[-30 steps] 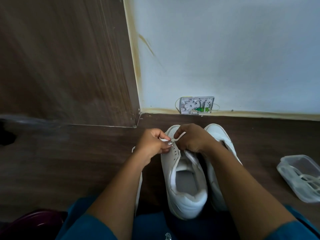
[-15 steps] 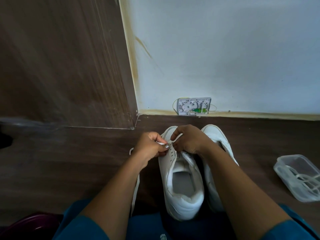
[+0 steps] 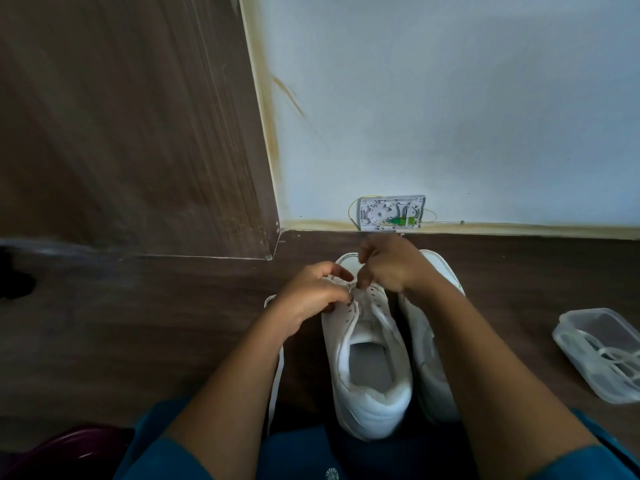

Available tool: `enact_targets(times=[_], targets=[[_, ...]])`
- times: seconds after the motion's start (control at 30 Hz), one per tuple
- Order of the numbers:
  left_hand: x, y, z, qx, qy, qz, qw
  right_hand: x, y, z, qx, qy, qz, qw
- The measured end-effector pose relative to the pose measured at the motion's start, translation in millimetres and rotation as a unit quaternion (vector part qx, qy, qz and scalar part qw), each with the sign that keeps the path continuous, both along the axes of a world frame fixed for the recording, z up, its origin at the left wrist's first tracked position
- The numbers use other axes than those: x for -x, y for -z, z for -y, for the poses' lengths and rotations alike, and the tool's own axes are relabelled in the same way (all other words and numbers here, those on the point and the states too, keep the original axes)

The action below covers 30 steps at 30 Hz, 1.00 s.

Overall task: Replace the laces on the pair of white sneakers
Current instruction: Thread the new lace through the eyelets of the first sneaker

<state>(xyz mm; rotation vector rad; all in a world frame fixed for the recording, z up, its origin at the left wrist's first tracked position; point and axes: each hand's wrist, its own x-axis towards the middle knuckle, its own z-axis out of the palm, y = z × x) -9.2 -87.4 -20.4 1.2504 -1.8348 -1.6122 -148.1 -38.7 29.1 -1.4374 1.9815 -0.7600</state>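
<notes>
Two white sneakers stand side by side on the dark wooden floor, toes toward the wall. The left sneaker (image 3: 369, 368) is in full view with its eyelets bare; the right sneaker (image 3: 427, 362) is mostly hidden behind my right forearm. My left hand (image 3: 311, 296) and my right hand (image 3: 388, 265) meet over the left sneaker's toe end, each pinching a white lace (image 3: 353, 289) at the lowest eyelets. A length of the lace (image 3: 276, 372) trails down the floor under my left forearm.
A clear plastic container (image 3: 602, 351) holding white laces lies on the floor at the right. A small white junction box (image 3: 391, 213) sits at the base of the white wall. A brown wooden panel (image 3: 131, 126) stands at the left. A dark purple object (image 3: 65, 452) shows bottom left.
My right hand has lifted slightly toward the toe, pulling the lace; my left hand stays pinching at the eyelets. The view has shifted a little.
</notes>
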Motion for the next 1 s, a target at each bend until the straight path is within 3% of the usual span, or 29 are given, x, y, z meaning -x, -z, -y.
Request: enact_targets(times=[0.07, 0.13, 0.23, 0.3, 0.37, 0.43, 0.5, 0.57, 0.7, 0.83, 1.0], targets=[[2, -3, -3, 0.057, 0.013, 0.017, 0.998, 3, -8, -3, 0.053, 0.055, 0.176, 0.981], [5, -3, -2, 0.156, 0.035, 0.028, 0.987, 5, -11, -5, 0.114, 0.087, 0.343, 0.928], [11, -11, -2, 0.275, 0.012, 0.036, 0.961, 9, -12, -8, 0.151, 0.093, 0.468, 0.866], [15, -21, -1, 0.242, -0.031, -0.044, 0.969, 14, -8, -10, 0.11, 0.056, 0.405, 0.906], [16, -32, -3, 0.179, -0.065, -0.136, 0.972, 16, 0, -11, 0.035, -0.027, 0.206, 0.978], [17, -39, -4, 0.163, -0.056, -0.183, 0.968, 10, 10, -8, -0.009, -0.115, 0.014, 0.993], [15, -43, -6, 0.149, -0.036, -0.2, 0.968, 2, 16, -5, 0.011, -0.118, -0.06, 0.991], [12, -38, -5, 0.105, -0.034, -0.184, 0.977, 2, 17, -2, 0.048, -0.089, -0.053, 0.993], [10, -21, -3, 0.097, 0.049, 0.016, 0.994, 6, 17, -3, 0.126, -0.032, 0.054, 0.99], [17, -15, 1, 0.145, 0.015, -0.003, 0.989, 7, 21, -1, 0.168, -0.001, 0.127, 0.978], [19, -2, 8, 0.099, -0.025, 0.034, 0.994, 4, 23, -2, 0.125, -0.007, 0.076, 0.989]])
